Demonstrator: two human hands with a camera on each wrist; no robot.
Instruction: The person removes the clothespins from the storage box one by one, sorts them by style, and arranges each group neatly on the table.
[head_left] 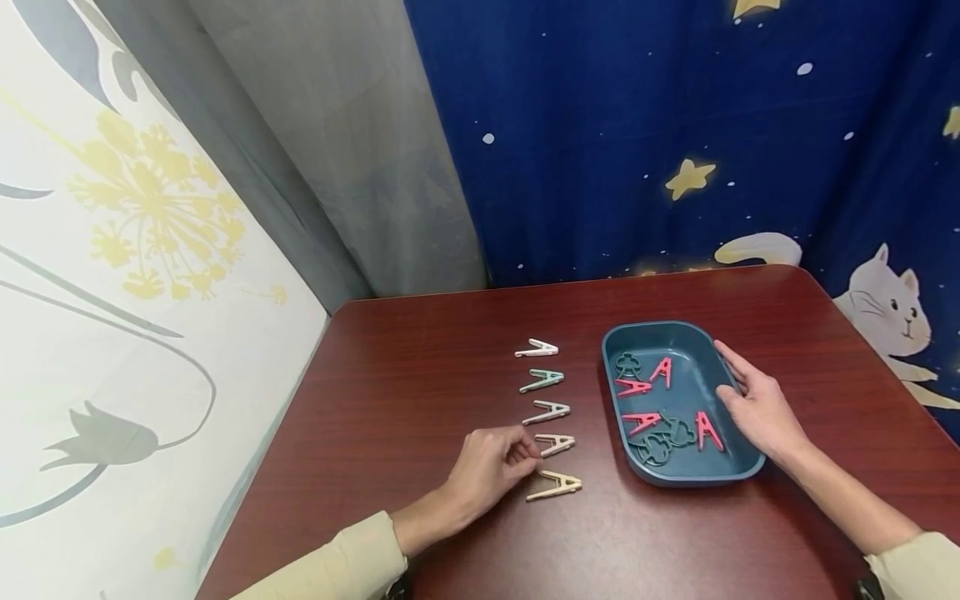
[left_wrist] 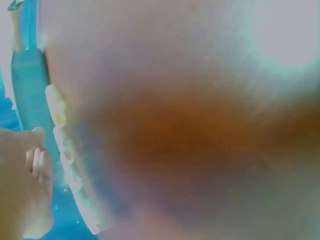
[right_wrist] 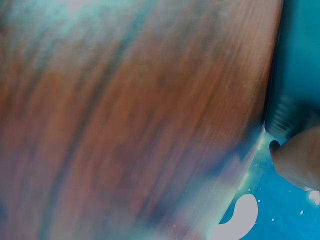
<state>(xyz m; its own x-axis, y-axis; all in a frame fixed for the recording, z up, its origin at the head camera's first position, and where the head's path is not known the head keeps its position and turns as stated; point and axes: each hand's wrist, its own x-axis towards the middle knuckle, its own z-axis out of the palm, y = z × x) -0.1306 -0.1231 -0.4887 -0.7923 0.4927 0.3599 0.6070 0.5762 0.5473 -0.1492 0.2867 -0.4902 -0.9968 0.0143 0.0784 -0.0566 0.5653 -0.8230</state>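
My left hand [head_left: 491, 467], its fingers curled, has thumb and fingertips at the left end of a cream clothespin [head_left: 557, 444] on the table and pinches it there. Just below lies a yellow clothespin [head_left: 558, 483]. Above, in the same column, are a pale grey clothespin [head_left: 547, 411], a green clothespin [head_left: 542, 380] and a white clothespin [head_left: 537, 348]. My right hand [head_left: 765, 412] grips the right rim of a blue plastic tray [head_left: 693, 477], thumb over the inside. Pink clothespins [head_left: 707, 431] and dark green looped clips [head_left: 654, 450] lie in the tray.
The dark red wooden table [head_left: 405, 375] has its far edge at a blue starry curtain [head_left: 585, 167] and a grey curtain [head_left: 337, 150]. A patterned white wall [head_left: 247, 350] stands along the left. Both wrist views show mostly blurred tabletop.
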